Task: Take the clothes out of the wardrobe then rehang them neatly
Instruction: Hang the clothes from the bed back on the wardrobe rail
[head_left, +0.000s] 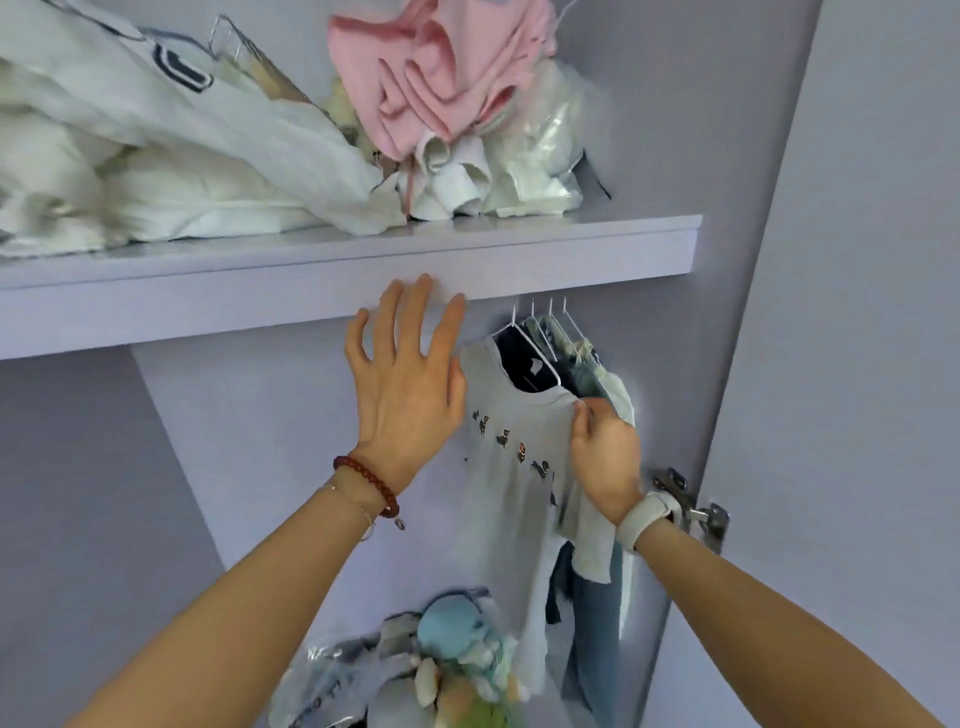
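Note:
A pale grey T-shirt (519, 467) with small dark animal prints hangs on a white hanger (535, 348) under the wardrobe shelf (311, 280). My right hand (605, 462) pinches the shirt's right shoulder seam. My left hand (405, 379) is spread, fingers straight, in front of the shelf's lower edge, just left of the shirt's other shoulder. Behind the shirt hang several more garments (587, 364) on white hangers, among them denim (597, 623).
On the shelf lie a heap of white clothes (156, 156), a pink garment (441, 78) and clear plastic bags (545, 150). Soft toys and bagged items (441, 660) are piled below. A door hinge (691, 509) sits on the right wardrobe wall.

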